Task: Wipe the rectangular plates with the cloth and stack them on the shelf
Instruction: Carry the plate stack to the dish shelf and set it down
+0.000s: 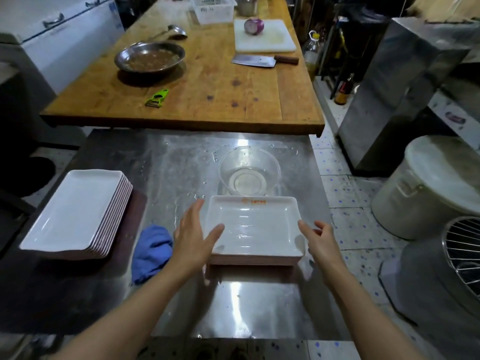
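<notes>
A stack of white rectangular plates (255, 224) sits on the steel table in front of me, its top plate wet with an orange mark at the far rim. My left hand (193, 236) hovers at the stack's left side, fingers straight, thumb over the rim. My right hand (320, 241) is at the stack's right edge, fingers loosely curled, holding nothing. A second stack of white rectangular plates (75, 211) rests on a dark board at the left. A crumpled blue cloth (150, 250) lies on the table between the two stacks.
A clear glass bowl (249, 172) stands just behind the near stack. Beyond is a wooden table (207, 94) with a metal pan, green peeler, cleaver, cutting board and onion. A lidded metal pot (428, 188) and a wire rack stand on the floor at the right.
</notes>
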Available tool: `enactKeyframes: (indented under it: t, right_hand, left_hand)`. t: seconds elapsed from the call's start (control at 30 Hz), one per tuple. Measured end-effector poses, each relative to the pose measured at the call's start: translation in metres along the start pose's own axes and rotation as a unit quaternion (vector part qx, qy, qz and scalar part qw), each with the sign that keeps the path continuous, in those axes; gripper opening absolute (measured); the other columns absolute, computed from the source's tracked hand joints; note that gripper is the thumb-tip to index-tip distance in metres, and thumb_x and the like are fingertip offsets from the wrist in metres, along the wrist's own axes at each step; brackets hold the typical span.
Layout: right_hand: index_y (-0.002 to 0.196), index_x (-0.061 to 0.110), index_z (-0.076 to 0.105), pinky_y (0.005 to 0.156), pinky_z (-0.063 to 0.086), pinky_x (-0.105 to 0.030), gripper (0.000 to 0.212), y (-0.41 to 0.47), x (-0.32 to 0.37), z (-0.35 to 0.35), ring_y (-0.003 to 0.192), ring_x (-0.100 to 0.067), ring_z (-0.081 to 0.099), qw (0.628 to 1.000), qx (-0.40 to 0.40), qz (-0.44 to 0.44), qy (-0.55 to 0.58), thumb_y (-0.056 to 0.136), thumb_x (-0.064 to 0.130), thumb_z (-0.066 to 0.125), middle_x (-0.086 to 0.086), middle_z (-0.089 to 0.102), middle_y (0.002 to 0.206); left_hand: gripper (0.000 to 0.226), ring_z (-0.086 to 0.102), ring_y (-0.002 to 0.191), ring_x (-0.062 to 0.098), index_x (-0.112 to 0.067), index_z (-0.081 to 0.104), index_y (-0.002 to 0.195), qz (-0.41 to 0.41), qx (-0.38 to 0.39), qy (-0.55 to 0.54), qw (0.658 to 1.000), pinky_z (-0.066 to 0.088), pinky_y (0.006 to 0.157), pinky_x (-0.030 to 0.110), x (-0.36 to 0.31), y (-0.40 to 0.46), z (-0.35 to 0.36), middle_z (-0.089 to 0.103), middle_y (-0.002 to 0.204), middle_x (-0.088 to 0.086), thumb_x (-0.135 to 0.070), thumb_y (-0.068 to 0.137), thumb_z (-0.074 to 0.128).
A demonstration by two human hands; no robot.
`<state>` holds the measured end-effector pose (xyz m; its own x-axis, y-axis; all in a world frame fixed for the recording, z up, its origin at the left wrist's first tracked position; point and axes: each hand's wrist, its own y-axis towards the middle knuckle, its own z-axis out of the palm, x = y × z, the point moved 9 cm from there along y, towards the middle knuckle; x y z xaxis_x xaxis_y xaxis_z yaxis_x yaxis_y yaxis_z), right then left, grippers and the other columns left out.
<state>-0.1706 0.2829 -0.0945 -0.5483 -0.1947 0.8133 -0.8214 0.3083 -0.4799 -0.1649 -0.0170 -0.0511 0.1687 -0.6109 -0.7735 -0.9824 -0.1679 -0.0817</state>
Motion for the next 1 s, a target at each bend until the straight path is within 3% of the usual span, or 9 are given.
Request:
enactKeyframes:
  t: [0.1,0.23,0.37,0.47,0.6,0.73,0.87,1.0]
  right_hand:
    - [0.142,0.018,0.028,0.106,0.037,-0.048,0.072,0.011,-0.009,0.016,0.122,-0.029,0.047,0.998,0.057,0.038,0.002,0.085,0.052,0.056,-0.010,0.040,0.141]
    - [0.136,0.019,0.040,0.099,0.043,-0.044,0.067,0.019,-0.020,0.035,0.114,-0.028,0.057,0.992,0.111,0.057,0.022,0.083,0.056,0.056,-0.008,0.055,0.130]
    - [0.117,0.020,0.054,0.089,0.050,-0.037,0.050,0.027,-0.021,0.040,0.097,-0.019,0.066,0.991,0.116,0.053,0.048,0.081,0.054,0.060,-0.001,0.066,0.113]
    - [0.110,0.020,0.056,0.093,0.048,-0.034,0.037,0.028,-0.021,0.044,0.096,-0.015,0.065,0.988,0.126,0.056,0.071,0.084,0.047,0.061,-0.001,0.066,0.112]
    - [0.118,0.012,0.057,0.094,0.050,-0.040,0.037,0.027,-0.020,0.045,0.098,-0.023,0.067,0.987,0.132,0.059,0.067,0.089,0.034,0.060,-0.008,0.068,0.110]
    - [0.118,0.010,0.059,0.079,0.054,-0.037,0.030,0.025,-0.019,0.044,0.092,-0.026,0.068,0.990,0.110,0.057,0.069,0.089,0.018,0.058,-0.011,0.070,0.104]
    - [0.118,0.006,0.059,0.095,0.049,-0.048,0.032,0.023,-0.020,0.044,0.095,-0.030,0.067,0.991,0.100,0.062,0.068,0.088,0.015,0.059,-0.012,0.070,0.104]
    - [0.114,0.003,0.061,0.092,0.051,-0.048,0.030,0.020,-0.017,0.039,0.093,-0.030,0.068,0.993,0.090,0.053,0.062,0.087,0.015,0.061,-0.013,0.071,0.101]
  left_hand:
    - [0.071,0.036,0.133,0.022,-0.015,0.022,0.147,-0.191,0.056,-0.152,0.968,0.028,0.112,0.037,0.037,0.013,0.017,0.033,0.149,0.004,-0.042,0.090,0.056]
    - [0.067,0.051,0.123,0.031,-0.013,0.034,0.141,-0.294,0.141,-0.245,0.913,0.036,0.108,0.049,0.059,0.012,0.049,0.049,0.138,0.007,-0.054,0.090,0.050]
    - [0.052,0.059,0.112,0.033,-0.008,0.050,0.126,-0.287,0.146,-0.257,0.911,0.041,0.103,0.050,0.058,0.016,0.055,0.060,0.123,0.014,-0.048,0.092,0.051]
    - [0.057,0.058,0.112,0.035,-0.003,0.054,0.123,-0.302,0.160,-0.253,0.905,0.041,0.103,0.049,0.059,0.016,0.057,0.062,0.120,0.017,-0.049,0.089,0.055]
    - [0.052,0.058,0.112,0.034,0.001,0.047,0.131,-0.343,0.150,-0.303,0.876,0.042,0.103,0.046,0.059,0.013,0.064,0.060,0.123,0.018,-0.037,0.095,0.051]
    - [0.048,0.060,0.109,0.036,0.000,0.049,0.127,-0.369,0.124,-0.341,0.856,0.045,0.100,0.049,0.057,0.010,0.066,0.061,0.121,0.020,-0.033,0.094,0.055]
    - [0.050,0.059,0.111,0.035,-0.002,0.050,0.128,-0.376,0.110,-0.358,0.847,0.044,0.102,0.049,0.057,0.008,0.066,0.060,0.122,0.018,-0.035,0.092,0.058]
    - [0.042,0.062,0.106,0.035,-0.001,0.057,0.121,-0.373,0.110,-0.382,0.838,0.045,0.100,0.047,0.055,0.002,0.064,0.065,0.116,0.018,-0.032,0.092,0.058]
